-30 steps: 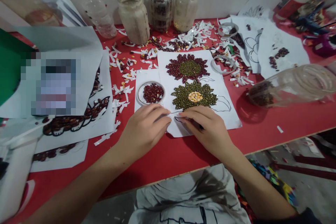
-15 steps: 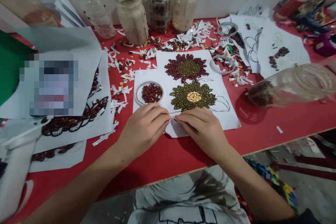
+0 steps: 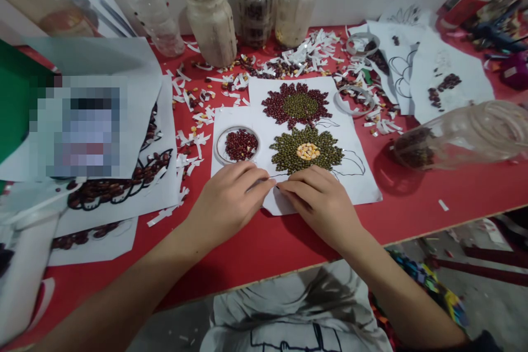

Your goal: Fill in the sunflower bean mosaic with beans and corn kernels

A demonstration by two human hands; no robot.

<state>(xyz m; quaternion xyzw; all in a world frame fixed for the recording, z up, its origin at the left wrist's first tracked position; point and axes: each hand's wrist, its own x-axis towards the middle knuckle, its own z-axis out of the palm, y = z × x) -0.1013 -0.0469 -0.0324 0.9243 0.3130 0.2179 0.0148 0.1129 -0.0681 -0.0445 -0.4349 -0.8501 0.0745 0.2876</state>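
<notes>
A white sheet (image 3: 355,176) lies on the red table (image 3: 268,247) with two bean flowers glued on it: a red one with a green centre (image 3: 297,104) and a green one with a yellow corn centre (image 3: 306,150). My left hand (image 3: 226,201) and my right hand (image 3: 324,201) rest on the sheet's near edge, fingertips almost meeting on the drawn stem below the green flower. Whether either pinches something small is hidden. A round lid of red beans (image 3: 240,144) sits just beyond my left hand.
Three glass jars (image 3: 256,5) stand at the back wall, amid paper scraps and loose beans (image 3: 289,60). A plastic jar (image 3: 462,135) lies on its side at right. More bean drawings (image 3: 124,187) lie at left, other sheets (image 3: 433,71) at back right. The table edge runs near my body.
My fingertips have drawn slightly closer together on the sheet. The view shifted a little; nothing else moved.
</notes>
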